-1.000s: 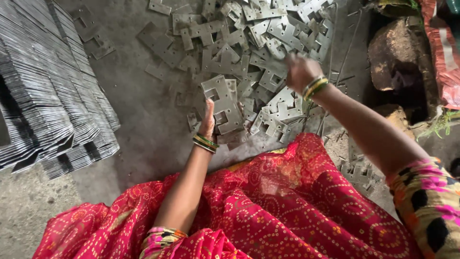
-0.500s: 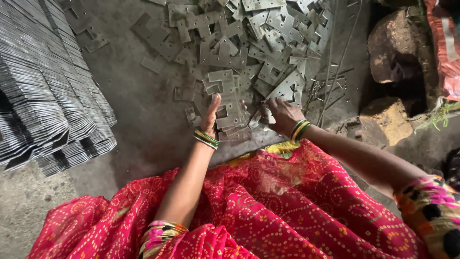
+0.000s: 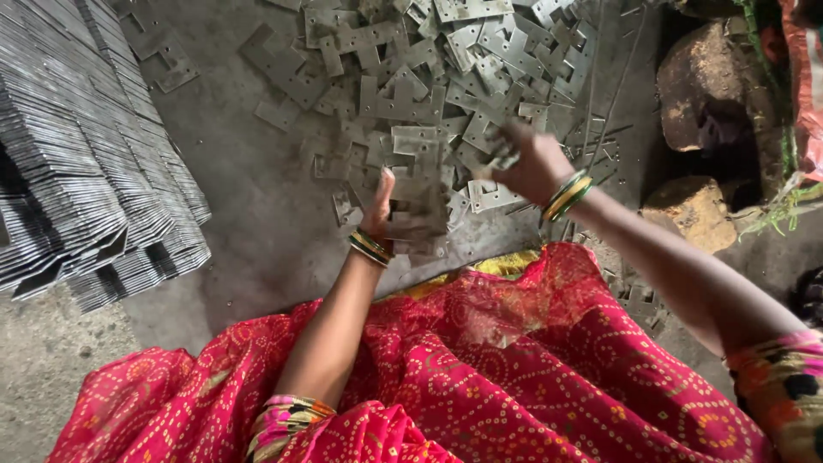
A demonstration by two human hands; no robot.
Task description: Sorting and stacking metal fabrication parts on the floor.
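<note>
Head view: your left hand (image 3: 386,210) stands upright on the floor (image 3: 257,223), fingers clenched around a small stack of flat metal plates (image 3: 420,219), held on edge just ahead of your lap. Your right hand (image 3: 531,163) hangs beside it, a little farther out, over the near edge of the loose plate pile (image 3: 429,77). Its fingers pinch one plate (image 3: 497,159), motion-blurred, long axis not readable. That plate lies to the right of the stack, near but not touching; right hand is the nearer one. Stacked plate bundles (image 3: 86,163) sit far left, rocks (image 3: 703,103) far right.
</note>
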